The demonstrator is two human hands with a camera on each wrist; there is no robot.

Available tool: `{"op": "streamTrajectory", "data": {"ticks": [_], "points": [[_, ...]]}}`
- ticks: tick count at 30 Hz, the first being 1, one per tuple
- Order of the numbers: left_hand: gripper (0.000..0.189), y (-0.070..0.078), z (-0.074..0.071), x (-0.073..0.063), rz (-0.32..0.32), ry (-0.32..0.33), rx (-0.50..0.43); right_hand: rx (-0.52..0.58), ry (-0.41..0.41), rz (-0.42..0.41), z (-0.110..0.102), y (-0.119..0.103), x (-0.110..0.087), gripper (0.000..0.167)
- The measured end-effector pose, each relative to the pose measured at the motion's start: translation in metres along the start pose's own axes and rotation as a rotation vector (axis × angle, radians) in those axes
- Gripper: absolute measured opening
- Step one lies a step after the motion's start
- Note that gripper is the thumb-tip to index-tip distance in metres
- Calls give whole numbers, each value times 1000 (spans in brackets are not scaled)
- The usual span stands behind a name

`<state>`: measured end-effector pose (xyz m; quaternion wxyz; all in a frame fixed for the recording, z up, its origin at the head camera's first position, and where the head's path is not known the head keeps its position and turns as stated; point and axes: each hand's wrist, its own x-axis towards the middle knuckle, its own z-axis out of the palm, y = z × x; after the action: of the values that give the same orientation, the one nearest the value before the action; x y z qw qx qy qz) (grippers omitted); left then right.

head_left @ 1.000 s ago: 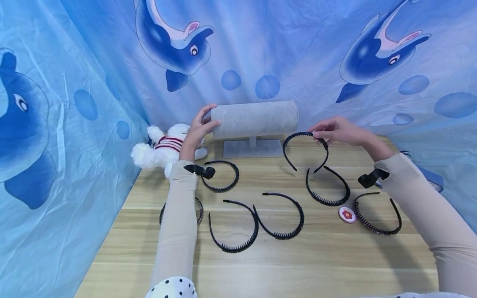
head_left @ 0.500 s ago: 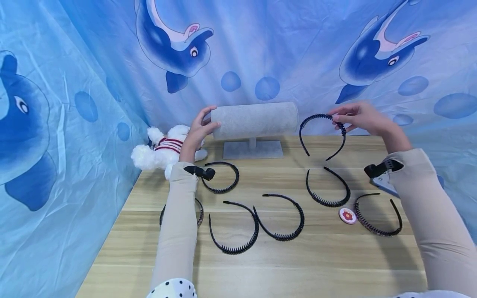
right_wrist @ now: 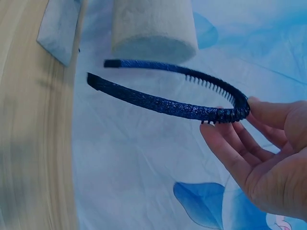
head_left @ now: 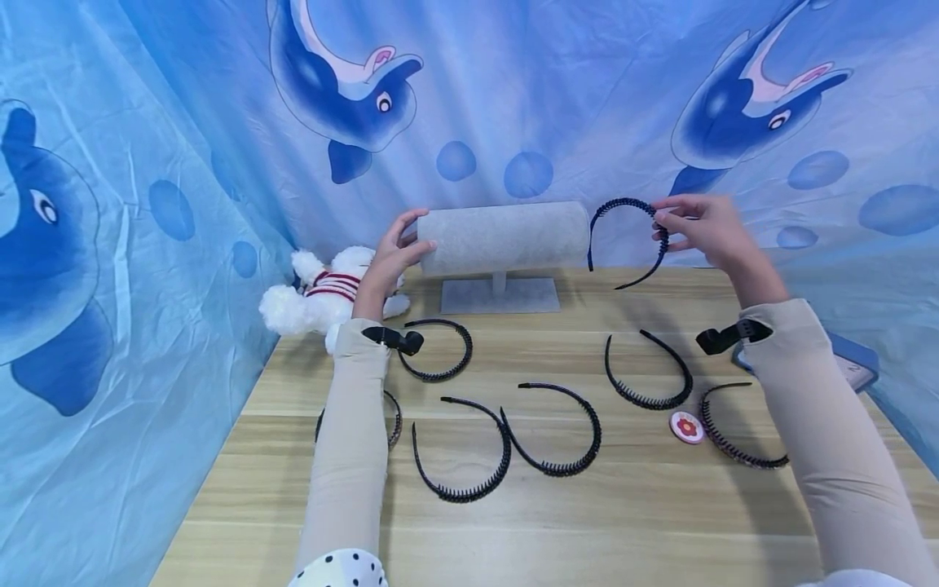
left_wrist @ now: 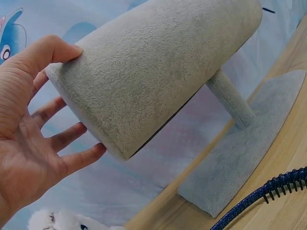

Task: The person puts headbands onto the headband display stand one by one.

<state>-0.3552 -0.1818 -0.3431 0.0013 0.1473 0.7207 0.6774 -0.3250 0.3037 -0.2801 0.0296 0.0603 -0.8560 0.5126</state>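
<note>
A grey, velvety roll-shaped display stand (head_left: 506,236) on a flat base (head_left: 499,296) stands at the back of the table. My left hand (head_left: 387,259) holds its left end, thumb on the roll's surface (left_wrist: 144,72) and the other fingers at the end face. My right hand (head_left: 707,232) pinches a dark toothed headband (head_left: 625,201) by its curved side, up in the air by the stand's right end. Seen from the right wrist, the headband (right_wrist: 168,106) has a dark-blue shimmer, and its two tips point toward the table side, near the roll's end.
Several dark headbands lie on the wooden table, such as one at the front (head_left: 469,493) and one at the right (head_left: 649,402). A flower badge (head_left: 686,426) lies nearby. A white plush toy (head_left: 323,306) sits back left; a blue-edged object (head_left: 854,359) lies right.
My right hand has lifted the headband up and away from the table, to the right, then turned it toward the stand's right end. The left hand has stayed on the stand.
</note>
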Motion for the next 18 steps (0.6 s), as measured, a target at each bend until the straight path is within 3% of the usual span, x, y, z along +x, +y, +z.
{"op": "streamTrajectory", "data": {"ticks": [8,13,18], "points": [[61,3,-2,2,30,-6,23,24,42,3,19,-1,5,45],[57,11,-3,2,88,-24,132,18,38,-8,28,-3,8,44],[52,23,-3,3,75,-50,244,28,30,-31,35,-7,11,43]]}}
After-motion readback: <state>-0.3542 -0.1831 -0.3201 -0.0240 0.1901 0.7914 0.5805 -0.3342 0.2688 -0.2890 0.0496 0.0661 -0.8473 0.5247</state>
